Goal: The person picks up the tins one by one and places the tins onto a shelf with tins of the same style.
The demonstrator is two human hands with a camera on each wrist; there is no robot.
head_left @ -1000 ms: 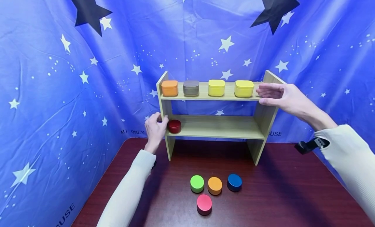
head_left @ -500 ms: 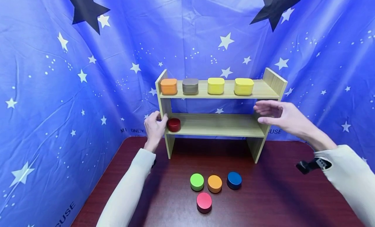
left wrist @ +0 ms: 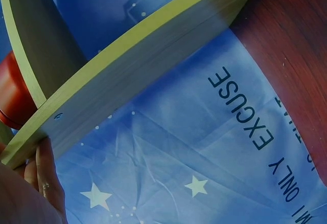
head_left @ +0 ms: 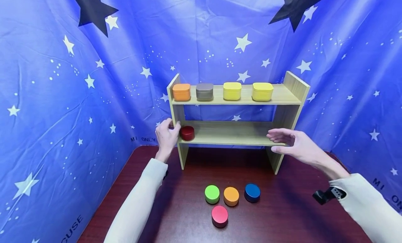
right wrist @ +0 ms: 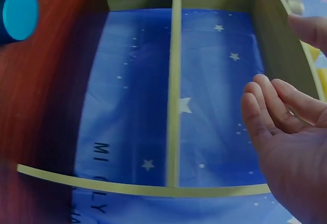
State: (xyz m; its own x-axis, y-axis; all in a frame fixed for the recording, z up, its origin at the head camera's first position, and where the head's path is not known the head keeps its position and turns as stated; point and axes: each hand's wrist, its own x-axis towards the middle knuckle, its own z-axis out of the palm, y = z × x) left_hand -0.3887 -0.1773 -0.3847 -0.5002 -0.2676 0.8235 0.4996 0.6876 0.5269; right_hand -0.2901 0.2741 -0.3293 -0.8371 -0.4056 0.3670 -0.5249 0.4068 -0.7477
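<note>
Lowered since a second ago, the right hand (head_left: pixel 295 143) has dropped from the top board's right end to the lower board's right front corner, fingers spread and relaxed, gripping nothing; whether it touches the wood cannot be told. Everything else has kept its place. Nearest on the dark red bench (head_left: pixel 298 208) lies a pink round tin (head_left: pixel 219 215), with a green round tin (head_left: pixel 212 194), an orange round tin (head_left: pixel 231 196) and a blue round tin (head_left: pixel 252 192) in a row just behind it. Farther back stands the shelf (head_left: pixel 282 117), pale wood with two boards between upright side panels. The left hand (head_left: pixel 166 136) holds its left upright, fingers curled round the panel's edge, just beside a dark red round tin (head_left: pixel 187 133) at the lower board's left end. On the top board sit an orange square tin (head_left: pixel 181 91), a grey square tin (head_left: pixel 204 91) and two yellow square tins (head_left: pixel 232 90), spaced apart. Behind hangs a blue starred cloth (head_left: pixel 62 79).
</note>
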